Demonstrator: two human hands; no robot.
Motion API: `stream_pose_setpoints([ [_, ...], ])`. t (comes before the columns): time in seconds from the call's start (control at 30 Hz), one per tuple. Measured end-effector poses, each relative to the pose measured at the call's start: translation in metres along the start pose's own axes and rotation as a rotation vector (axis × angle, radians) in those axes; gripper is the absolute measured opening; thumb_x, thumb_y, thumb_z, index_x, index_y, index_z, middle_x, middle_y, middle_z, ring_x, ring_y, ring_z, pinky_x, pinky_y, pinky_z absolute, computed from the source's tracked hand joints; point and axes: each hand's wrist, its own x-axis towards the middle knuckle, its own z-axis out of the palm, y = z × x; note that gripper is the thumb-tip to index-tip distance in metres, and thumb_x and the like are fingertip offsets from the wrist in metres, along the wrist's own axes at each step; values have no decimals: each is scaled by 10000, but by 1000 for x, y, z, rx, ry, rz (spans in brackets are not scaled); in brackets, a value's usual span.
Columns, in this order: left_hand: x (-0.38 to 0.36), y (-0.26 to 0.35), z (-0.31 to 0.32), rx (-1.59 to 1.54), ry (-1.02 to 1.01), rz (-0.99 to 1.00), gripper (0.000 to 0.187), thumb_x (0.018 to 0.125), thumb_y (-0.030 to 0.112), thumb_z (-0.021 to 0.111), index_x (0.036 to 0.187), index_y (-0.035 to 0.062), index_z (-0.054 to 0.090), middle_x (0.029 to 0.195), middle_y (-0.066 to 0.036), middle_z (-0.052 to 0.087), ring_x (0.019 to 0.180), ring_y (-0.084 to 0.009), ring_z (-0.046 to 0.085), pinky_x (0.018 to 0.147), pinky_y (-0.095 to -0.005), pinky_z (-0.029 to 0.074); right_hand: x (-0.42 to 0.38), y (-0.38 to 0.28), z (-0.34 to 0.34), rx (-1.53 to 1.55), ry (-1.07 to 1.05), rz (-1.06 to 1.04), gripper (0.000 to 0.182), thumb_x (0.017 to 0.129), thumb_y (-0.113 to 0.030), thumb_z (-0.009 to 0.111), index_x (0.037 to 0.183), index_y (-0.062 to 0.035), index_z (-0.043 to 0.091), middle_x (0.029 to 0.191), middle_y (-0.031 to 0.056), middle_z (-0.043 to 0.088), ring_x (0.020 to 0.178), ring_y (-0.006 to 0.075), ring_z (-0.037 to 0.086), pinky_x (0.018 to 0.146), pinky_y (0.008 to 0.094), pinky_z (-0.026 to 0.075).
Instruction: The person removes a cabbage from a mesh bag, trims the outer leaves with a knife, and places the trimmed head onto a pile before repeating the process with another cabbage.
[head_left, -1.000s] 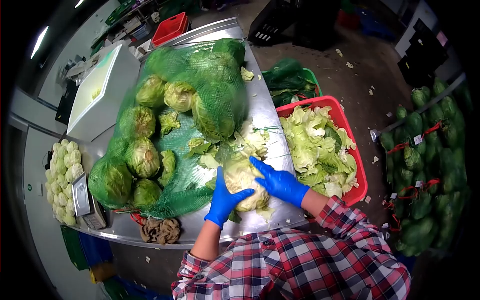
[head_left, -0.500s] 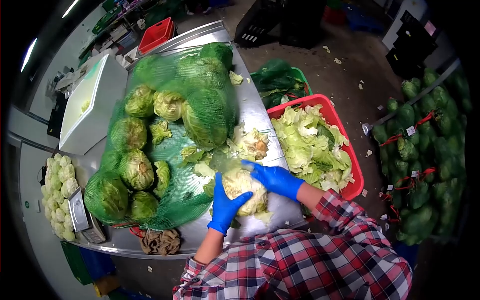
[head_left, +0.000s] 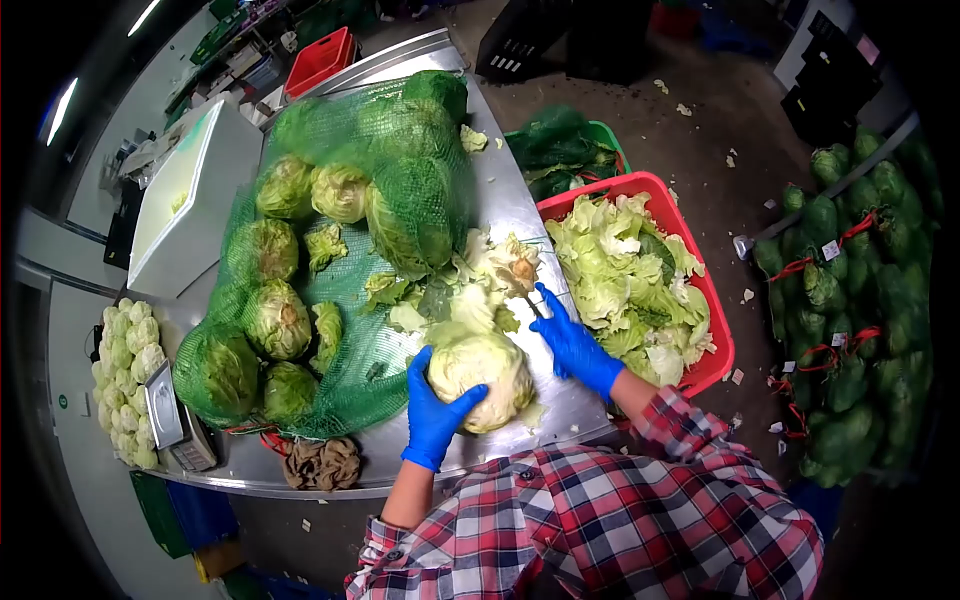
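1. One steel worktop [head_left: 495,190], pale cabbage [head_left: 480,375] near its front-right corner; looks mid-trim.
2. Left hand [head_left: 432,415]: fingers cupped round it; next move calls for a firm hold, imo.
3. Right hand [head_left: 578,355]: can't tell if the fingers hold anything.

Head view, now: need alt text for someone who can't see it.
A blue-gloved left hand cups a pale cabbage on a metal table, with the gloved right hand just apart from it. Beyond and to the left, whole cabbages lie among green netting; to the right, a red crate holds loose leaves.
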Motion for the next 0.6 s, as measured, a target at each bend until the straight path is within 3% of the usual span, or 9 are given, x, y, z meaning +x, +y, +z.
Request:
stream_pose_setpoints([
  [0.07, 4, 13, 2, 39, 43, 56, 1067, 604, 284, 870, 1432, 36, 245, 1332, -205, 375, 1226, -324, 410, 1055, -388, 333, -18, 12, 16, -212, -12, -212, 652, 960, -339, 461, 1486, -137, 133, 1055, 199, 626, 692, 279, 633, 653, 362, 517],
  [0.17, 4, 21, 2, 365, -38, -12, 1073, 620, 298, 860, 1449, 50, 225, 1226, -208, 416, 1136, -341, 447, 986, -404, 380, -24, 6, 43, -344, 107, -586, 565, 964, -290, 459, 1469, -167, 237, 1140, 242, 590, 836, 371, 646, 737, 408, 514],
  [0.27, 1, 14, 4, 275, 15, -10, 1053, 618, 327, 856, 1440, 55, 258, 1163, -200, 428, 1094, -348, 443, 960, -413, 382, -4, 4, 38, -347, 27, -326, 501, 965, -293, 452, 1439, -222, 305, 1039, 249, 624, 842, 422, 628, 752, 441, 517],
  [0.3, 1, 13, 4, 246, 22, -12, 1054, 614, 331, 858, 1438, 51, 262, 1174, -202, 426, 1102, -347, 440, 967, -412, 377, 20, 31, 32, -382, 85, -158, 457, 969, -300, 446, 1402, -192, 351, 913, 230, 648, 727, 336, 658, 644, 410, 531],
  [0.37, -10, 3, 0, 340, 19, 125, 1013, 636, 300, 852, 1424, 22, 280, 1215, -205, 420, 1133, -330, 435, 998, -407, 361, 24, 4, 10, -59, -15, 153, 425, 971, -326, 446, 1358, -159, 393, 810, 191, 641, 605, 226, 639, 523, 367, 513],
  [0.4, -10, -8, 1, 239, 61, 129, 1016, 633, 291, 857, 1416, 9, 275, 1233, -195, 416, 1152, -313, 432, 1008, -397, 360, 32, 19, 13, -169, -20, 10, 415, 966, -341, 460, 1330, -148, 414, 722, 140, 609, 540, 155, 600, 465, 312, 493],
  [0.43, -17, -14, 1, 144, 93, 111, 1019, 630, 282, 861, 1409, -4, 269, 1251, -185, 413, 1172, -296, 428, 1017, -387, 359, 23, -2, 15, -109, -57, 68, 470, 956, -351, 483, 1376, -167, 381, 812, 115, 617, 466, 136, 540, 416, 256, 445],
  [0.53, -25, -16, 1, -90, 204, -25, 1038, 618, 272, 873, 1391, -25, 248, 1278, -176, 400, 1178, -270, 440, 1013, -370, 377, 28, 8, 21, 436, -92, 125, 613, 938, -379, 511, 1466, -207, 251, 1075, 96, 584, 395, 99, 415, 361, 218, 357],
  [0.6, -26, -8, -1, -54, 188, -71, 1064, 619, 283, 870, 1407, -13, 218, 1268, -201, 401, 1154, -288, 466, 992, -381, 397, 15, -2, 21, 422, -62, 94, 617, 936, -372, 515, 1464, -198, 248, 1083, 102, 586, 403, 103, 435, 363, 220, 367],
])
